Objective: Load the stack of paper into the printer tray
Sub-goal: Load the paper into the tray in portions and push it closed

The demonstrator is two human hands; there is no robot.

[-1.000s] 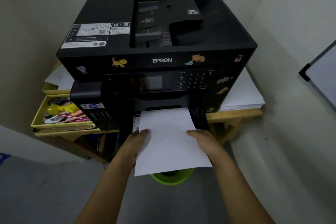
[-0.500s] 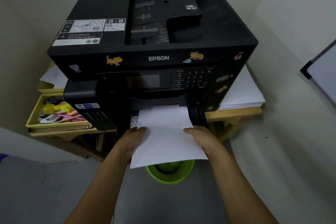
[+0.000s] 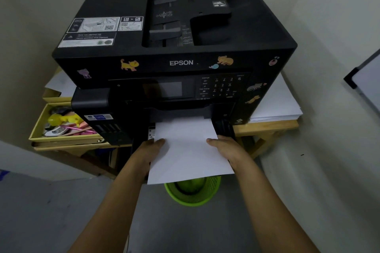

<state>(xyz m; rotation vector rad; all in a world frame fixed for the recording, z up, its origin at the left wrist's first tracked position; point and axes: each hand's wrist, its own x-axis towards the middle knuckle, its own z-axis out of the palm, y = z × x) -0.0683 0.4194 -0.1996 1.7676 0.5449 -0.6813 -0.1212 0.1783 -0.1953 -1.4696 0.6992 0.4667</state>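
A black Epson printer (image 3: 174, 43) stands on a wooden table. A white stack of paper (image 3: 186, 150) lies partly inside the printer's front tray slot (image 3: 223, 127), its near end sticking out toward me. My left hand (image 3: 149, 152) grips the paper's left edge, thumb on top. My right hand (image 3: 227, 150) grips the right edge the same way. The tray under the sheets is mostly hidden.
A green mesh bin (image 3: 192, 191) sits on the floor under the paper. A yellow tray of pens and small items (image 3: 61, 127) is left of the printer. Another paper pile (image 3: 275, 107) lies on the wooden table (image 3: 267, 126) at right. Walls close in on both sides.
Both hands have pushed the paper a little further into the printer slot; less of the sheet overhangs, and more of the green bin shows beneath it.
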